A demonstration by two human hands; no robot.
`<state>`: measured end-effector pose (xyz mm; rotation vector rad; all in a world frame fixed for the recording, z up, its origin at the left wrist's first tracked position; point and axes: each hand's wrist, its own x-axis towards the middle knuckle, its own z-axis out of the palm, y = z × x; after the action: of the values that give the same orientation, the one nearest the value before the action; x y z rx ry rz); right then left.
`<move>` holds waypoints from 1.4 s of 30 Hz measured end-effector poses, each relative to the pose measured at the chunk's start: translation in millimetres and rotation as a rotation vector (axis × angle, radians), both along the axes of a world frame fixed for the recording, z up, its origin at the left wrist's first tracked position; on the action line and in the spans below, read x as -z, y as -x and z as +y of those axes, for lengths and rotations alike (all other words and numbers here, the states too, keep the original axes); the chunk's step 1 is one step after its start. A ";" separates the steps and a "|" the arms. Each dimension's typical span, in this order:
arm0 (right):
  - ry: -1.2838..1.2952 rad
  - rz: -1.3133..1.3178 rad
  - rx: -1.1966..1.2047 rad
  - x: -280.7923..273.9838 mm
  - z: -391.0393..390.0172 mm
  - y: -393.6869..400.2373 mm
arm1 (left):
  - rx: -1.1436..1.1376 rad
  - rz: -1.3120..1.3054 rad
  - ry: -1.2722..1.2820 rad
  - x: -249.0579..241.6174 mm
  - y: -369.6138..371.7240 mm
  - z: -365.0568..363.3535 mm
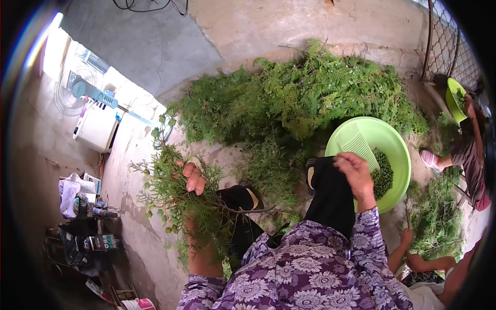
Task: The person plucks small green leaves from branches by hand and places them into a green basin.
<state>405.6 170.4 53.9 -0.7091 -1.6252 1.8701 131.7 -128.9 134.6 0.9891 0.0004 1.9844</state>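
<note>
My left hand [193, 179] is closed around a leafy evergreen branch [170, 194], whose sprays carry small round green cones. The branch's bare woody stem [243, 210] points right across my lap. Above my right knee, at the left rim of a light green plastic basin [402, 155], is my right hand [355, 173]. Its fingers are curled together, and what they hold, if anything, is too small to tell. A ribbed washboard part [356, 150] is built into the basin. Many small green cones [382, 178] lie in the basin.
A large heap of cut evergreen branches [289, 98] lies along the wall ahead. At right, one person sits by another green basin [455, 101]; another person's arms [426, 263] show below, near more branches [439, 217]. A fan [77, 88] and bags [77, 194] are at left.
</note>
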 end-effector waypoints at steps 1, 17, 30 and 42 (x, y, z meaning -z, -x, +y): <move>0.017 0.042 -0.066 -5.5 -11.3 10.2 | 0.000 0.002 0.001 3.6 -1.7 1.6; -0.411 -0.033 -0.822 -34.8 -120.8 63.2 | 0.092 -0.068 -0.098 26.8 -18.3 18.8; -0.321 -0.010 -0.769 -37.8 -120.8 66.1 | -0.063 -0.033 0.126 19.2 -29.7 11.9; 0.047 0.197 -0.810 -102.3 -125.6 66.7 | -0.441 -0.070 0.581 -16.8 -72.2 16.5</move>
<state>338.8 44.8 156.3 0.1752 -1.8934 2.4194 204.0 -112.4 151.3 0.5644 0.7709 2.2141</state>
